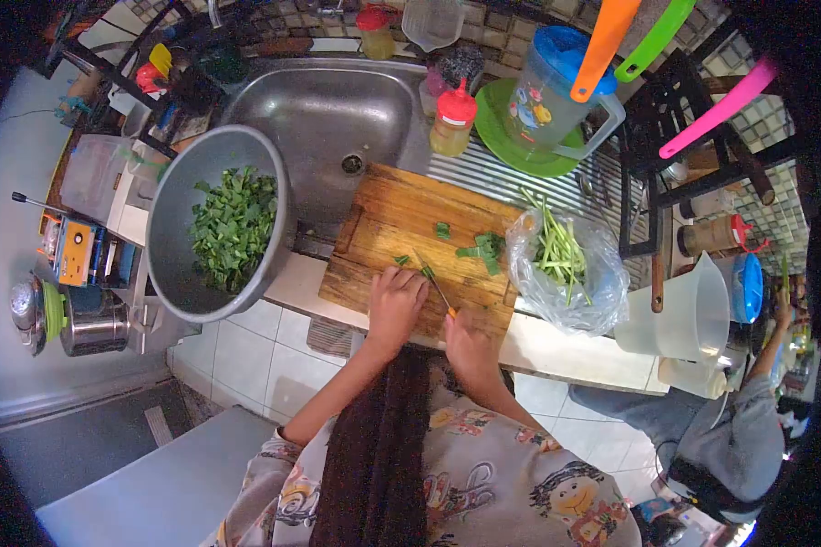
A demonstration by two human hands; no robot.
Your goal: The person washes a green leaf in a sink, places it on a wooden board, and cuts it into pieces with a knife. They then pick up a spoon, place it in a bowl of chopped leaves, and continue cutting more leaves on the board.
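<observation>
My right hand was closed around the orange handle of a knife, and my left hand pressed cut greens against the near part of the wooden board, just beside the blade. More leaf pieces lay to the right on the board, near a clear plastic bag of green stalks. To the left, a grey basin held chopped leaves.
</observation>
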